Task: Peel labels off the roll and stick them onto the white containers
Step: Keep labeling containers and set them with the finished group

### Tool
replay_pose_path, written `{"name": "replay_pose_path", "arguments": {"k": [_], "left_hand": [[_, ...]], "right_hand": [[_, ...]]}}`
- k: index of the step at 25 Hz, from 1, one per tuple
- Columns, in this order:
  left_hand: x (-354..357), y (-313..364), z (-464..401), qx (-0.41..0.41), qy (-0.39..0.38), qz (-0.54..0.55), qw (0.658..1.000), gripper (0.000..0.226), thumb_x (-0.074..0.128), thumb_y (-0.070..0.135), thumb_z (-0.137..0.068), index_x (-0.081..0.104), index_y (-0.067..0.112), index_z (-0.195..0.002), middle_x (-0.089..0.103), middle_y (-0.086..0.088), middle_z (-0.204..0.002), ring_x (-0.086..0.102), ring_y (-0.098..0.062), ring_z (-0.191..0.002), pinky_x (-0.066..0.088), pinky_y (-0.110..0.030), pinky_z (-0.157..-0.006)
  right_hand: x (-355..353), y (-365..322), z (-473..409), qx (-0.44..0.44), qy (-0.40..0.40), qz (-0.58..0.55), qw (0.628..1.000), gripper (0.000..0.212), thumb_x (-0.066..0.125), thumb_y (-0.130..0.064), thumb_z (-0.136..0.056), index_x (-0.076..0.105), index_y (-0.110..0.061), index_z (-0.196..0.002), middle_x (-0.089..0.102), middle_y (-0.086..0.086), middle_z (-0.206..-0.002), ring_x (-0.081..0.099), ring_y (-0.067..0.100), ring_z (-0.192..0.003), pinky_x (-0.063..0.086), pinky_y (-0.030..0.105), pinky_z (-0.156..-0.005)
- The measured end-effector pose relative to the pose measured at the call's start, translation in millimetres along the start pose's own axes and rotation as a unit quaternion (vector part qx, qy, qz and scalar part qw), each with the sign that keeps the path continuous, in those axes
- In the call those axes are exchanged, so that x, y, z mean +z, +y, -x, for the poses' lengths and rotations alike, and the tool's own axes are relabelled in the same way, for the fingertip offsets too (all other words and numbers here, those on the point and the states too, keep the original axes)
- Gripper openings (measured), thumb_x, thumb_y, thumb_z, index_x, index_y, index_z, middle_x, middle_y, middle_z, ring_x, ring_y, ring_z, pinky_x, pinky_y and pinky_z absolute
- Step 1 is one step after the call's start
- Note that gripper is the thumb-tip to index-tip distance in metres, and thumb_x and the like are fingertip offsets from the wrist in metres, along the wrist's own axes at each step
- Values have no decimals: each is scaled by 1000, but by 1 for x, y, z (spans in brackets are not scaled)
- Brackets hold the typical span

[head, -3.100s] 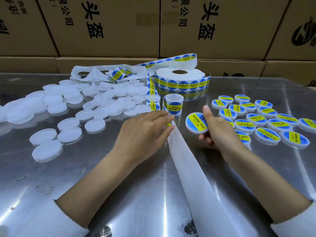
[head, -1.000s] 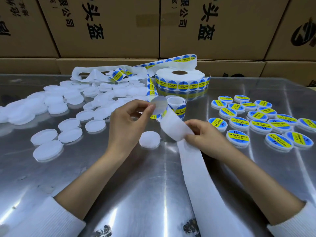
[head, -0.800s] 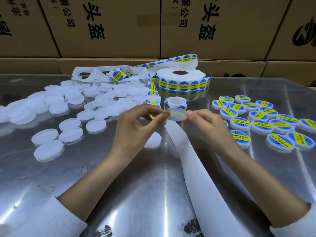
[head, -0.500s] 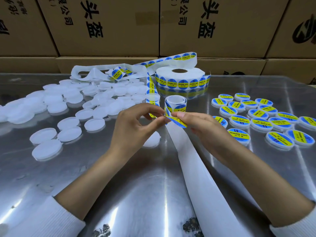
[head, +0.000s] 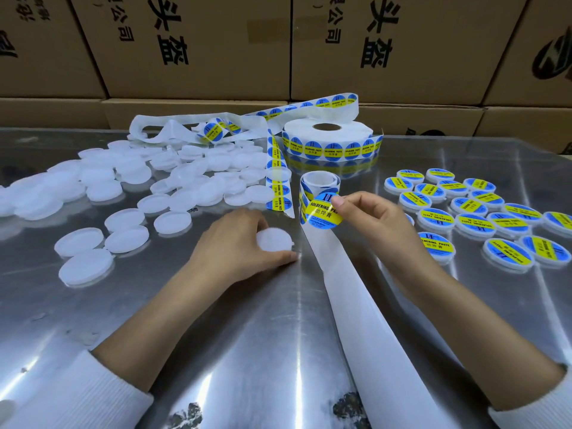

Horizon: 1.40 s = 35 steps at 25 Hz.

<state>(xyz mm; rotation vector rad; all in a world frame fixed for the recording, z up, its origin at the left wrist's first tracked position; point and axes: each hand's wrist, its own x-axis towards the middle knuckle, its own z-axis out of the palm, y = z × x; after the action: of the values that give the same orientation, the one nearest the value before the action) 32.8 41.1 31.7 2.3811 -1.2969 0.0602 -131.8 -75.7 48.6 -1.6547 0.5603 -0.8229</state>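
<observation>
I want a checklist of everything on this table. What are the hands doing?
Surface: shiny metal table.
Job's things: label roll; peeled label; plain white containers on the left; labelled containers on the right; backing strip.
Clutter: used backing behind the pile.
Hands: left hand grips one white container; right hand pinches the peeled label.
Cables: nothing seen.
Surroundings: cardboard boxes.

Left hand [head: 235, 243] motion-blurred, fingers hiding far edge of white container [head: 274, 240]; label [head: 323, 210] small print illegible.
</observation>
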Motion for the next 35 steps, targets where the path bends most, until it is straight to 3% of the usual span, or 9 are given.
{"name": "replay_pose_path", "arguments": {"k": [3, 7, 15, 20, 28, 32, 35], "left_hand": [[-1, 10, 3, 88, 100, 91, 987, 59, 76, 51, -67, 55, 25, -116, 56, 4, -108, 55, -20, -99, 48, -42, -81], [-4, 26, 11, 138, 173, 156, 963, 58, 81, 46, -63, 60, 24, -113, 61, 7, -102, 53, -13, -80, 52, -39, -72], [-7, 36, 18, 183, 197, 134, 954, 54, 79, 48, -63, 64, 22, -108, 64, 7, -98, 61, -13, -88, 52, -38, -72], [-10, 38, 21, 195, 208, 123, 950, 52, 75, 51, -66, 66, 19, -106, 66, 4, -97, 63, -15, -87, 53, -38, -71], [-12, 41, 24, 195, 214, 96, 952, 54, 74, 55, -65, 69, 18, -103, 65, 4, -92, 63, -16, -83, 52, -37, -68], [-12, 41, 24, 202, 224, 80, 950, 52, 77, 55, -64, 69, 17, -98, 65, 2, -87, 62, -18, -79, 51, -36, -66], [-12, 41, 24, 205, 231, 68, 949, 52, 75, 55, -63, 70, 15, -95, 66, 1, -86, 62, -19, -78, 50, -35, -66]], "right_hand": [[2, 1, 0, -26, -2, 11, 1000, 15, 59, -21, -90, 63, -12, -79, 66, 5, -84, 56, 7, -76, 43, 18, -73], [7, 3, 0, -45, -27, -20, 998, 16, 59, -18, -90, 60, -14, -74, 61, -8, -68, 51, -2, -60, 40, 10, -61], [10, 3, 2, -55, -74, -40, 995, 13, 63, -12, -85, 61, -10, -73, 67, -6, -67, 62, 3, -67, 49, 16, -67], [10, 4, 2, -48, -58, -23, 997, 14, 63, -12, -86, 61, -8, -73, 64, 12, -74, 59, 16, -71, 50, 30, -72], [12, 4, 1, -42, -50, -23, 998, 19, 65, -8, -85, 59, -12, -68, 64, -7, -60, 59, 2, -58, 47, 14, -58], [12, 7, 1, -47, -51, -4, 998, 21, 67, -9, -84, 58, -12, -66, 63, -5, -60, 58, 2, -57, 46, 14, -56], [10, 9, 0, -52, -59, 44, 996, 20, 69, -15, -84, 58, -16, -66, 66, 1, -67, 62, 8, -63, 50, 22, -62]]}}
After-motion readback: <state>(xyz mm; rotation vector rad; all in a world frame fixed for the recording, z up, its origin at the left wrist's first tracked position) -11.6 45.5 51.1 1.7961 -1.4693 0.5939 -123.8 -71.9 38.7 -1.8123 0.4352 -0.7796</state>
